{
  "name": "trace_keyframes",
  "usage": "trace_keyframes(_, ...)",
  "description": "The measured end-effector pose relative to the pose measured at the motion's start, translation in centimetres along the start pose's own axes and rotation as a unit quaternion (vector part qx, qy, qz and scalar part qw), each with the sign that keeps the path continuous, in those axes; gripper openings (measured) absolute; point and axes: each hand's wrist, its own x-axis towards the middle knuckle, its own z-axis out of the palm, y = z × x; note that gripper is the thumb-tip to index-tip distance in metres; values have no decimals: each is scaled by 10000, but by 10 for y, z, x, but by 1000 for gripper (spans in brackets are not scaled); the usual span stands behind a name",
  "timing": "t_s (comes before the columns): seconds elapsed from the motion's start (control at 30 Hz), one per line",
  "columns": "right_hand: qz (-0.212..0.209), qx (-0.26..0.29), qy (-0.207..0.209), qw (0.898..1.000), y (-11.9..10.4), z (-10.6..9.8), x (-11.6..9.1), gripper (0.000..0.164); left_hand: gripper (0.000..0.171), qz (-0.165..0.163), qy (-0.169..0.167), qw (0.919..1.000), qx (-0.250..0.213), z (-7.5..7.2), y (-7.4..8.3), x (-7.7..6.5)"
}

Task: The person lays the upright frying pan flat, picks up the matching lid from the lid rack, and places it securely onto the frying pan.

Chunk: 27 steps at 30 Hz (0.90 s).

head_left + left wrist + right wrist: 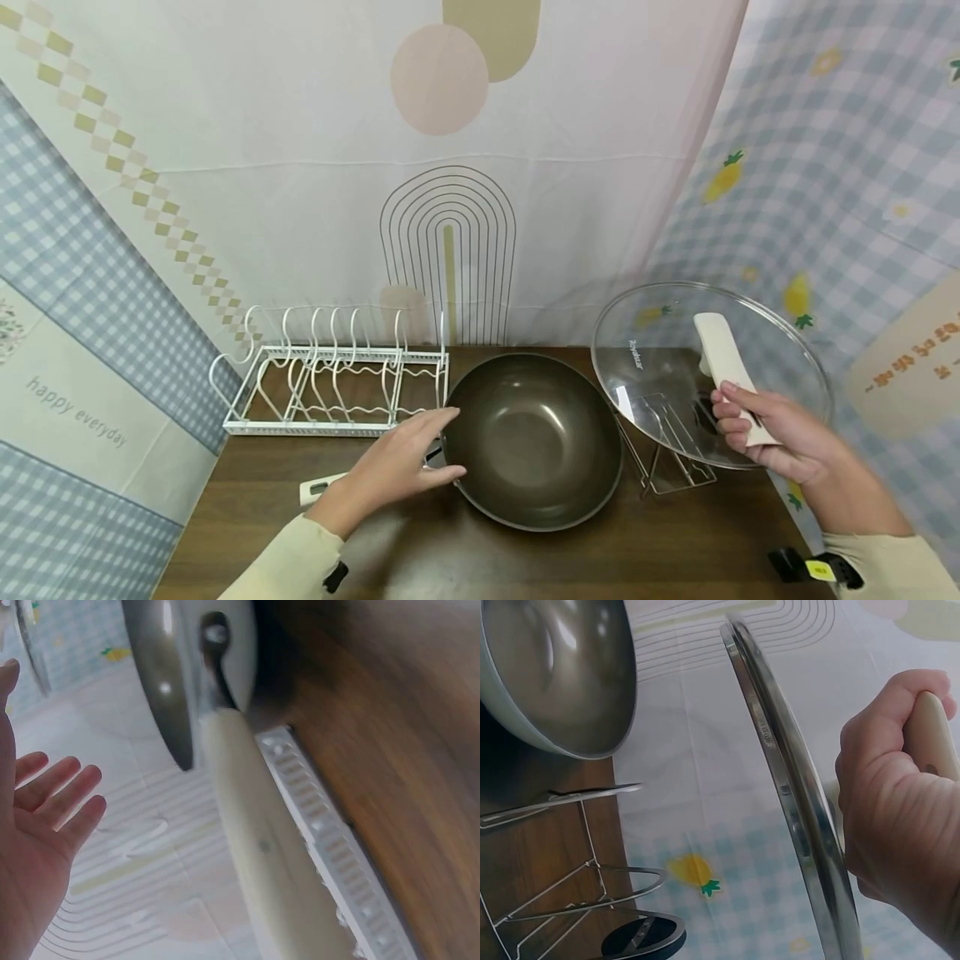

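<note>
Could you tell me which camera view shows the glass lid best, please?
The head view: the whole glass lid shows, tilted, its cream handle gripped by the right hand. The right wrist view shows only its rim edge-on. The left wrist view shows at most a sliver at the top left corner.

Setting: a makeshift kitchen corner, staged rather than built in. A dark brown wood-grain tabletop [660,550] carries cookware: a dark grey round metal wok [534,437], a clear round glass lid with a cream handle [675,367], a white wire dish rack with upright dividers [330,379] and a thin silver wire stand [667,454]. The walls are hung cloth, not tile: a pale backdrop printed with arches and circles [450,167], a blue gingham sheet with pineapples [840,150], and a checked panel reading "happy everyday" [75,408].
</note>
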Motion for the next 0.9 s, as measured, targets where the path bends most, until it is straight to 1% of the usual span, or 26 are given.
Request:
trace_keyframes(0.17, 105, 85, -44, 9999, 3, 1, 2, 53, 82, -58, 89, 9996, 271, -1, -13, -16)
trace_keyframes(0.23, 120, 123, -42, 9998, 4, 1, 3, 54, 83, -92, 55, 9994, 329, 0, -18, -22)
trace_keyframes(0.33, 150, 191, -33, 9997, 6, 3, 5, 54, 85, -192, -86, 9989, 426, 2, -24, -29)
trace_keyframes(0.43, 171, 252, -56, 9995, 8, 5, 7, 53, 87, -362, -283, 9978, 483, 4, -28, -36)
trace_keyframes(0.53, 179, 224, -83, 9996, 10, 7, 11, 50, 88, -491, -444, 9961, 583, 5, -32, -43)
trace_keyframes(0.67, 168, 170, -78, 9997, 14, 11, 15, 48, 90, -515, -579, 9939, 784, 6, -34, -48)
trace_keyframes(0.77, 122, 103, -28, 9999, 18, 12, 18, 48, 90, -511, -661, 9917, 978, 7, -34, -49)
trace_keyframes(0.83, 106, 56, 12, 9999, 20, 14, 20, 47, 89, -461, -708, 9896, 1161, 8, -33, -49)
trace_keyframes(0.9, 92, -30, 43, 9999, 22, 16, 22, 46, 88, -355, -687, 9872, 1393, 9, -32, -48)
